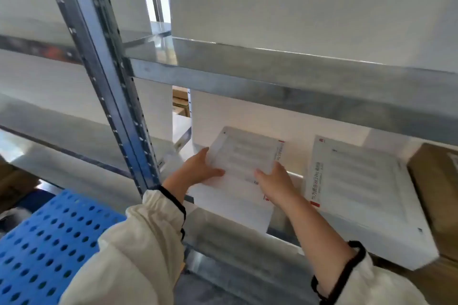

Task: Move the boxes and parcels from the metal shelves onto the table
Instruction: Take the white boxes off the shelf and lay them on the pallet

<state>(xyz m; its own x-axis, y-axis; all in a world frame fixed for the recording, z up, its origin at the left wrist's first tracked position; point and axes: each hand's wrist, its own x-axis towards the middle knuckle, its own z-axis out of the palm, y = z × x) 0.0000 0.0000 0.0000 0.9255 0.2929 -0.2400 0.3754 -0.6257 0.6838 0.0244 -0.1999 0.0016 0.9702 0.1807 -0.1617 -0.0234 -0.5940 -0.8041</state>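
Note:
A flat white box (244, 153) with grey print and a red-marked edge sits on a lower metal shelf (238, 233), on top of a second white box (233, 202). My left hand (198, 168) grips its left near corner, thumb on top. My right hand (275, 183) holds its right near corner. To the right lies a larger white box (359, 186) with red lettering along its left edge. Both sleeves are cream with black cuffs.
The metal shelf beam (285, 84) above crosses over the boxes, and a slotted upright post (111, 86) stands at the left. A brown carton (438, 181) is at the far right of the shelf. A blue perforated plastic surface (49, 242) lies at the lower left. Big white boxes fill the upper shelf.

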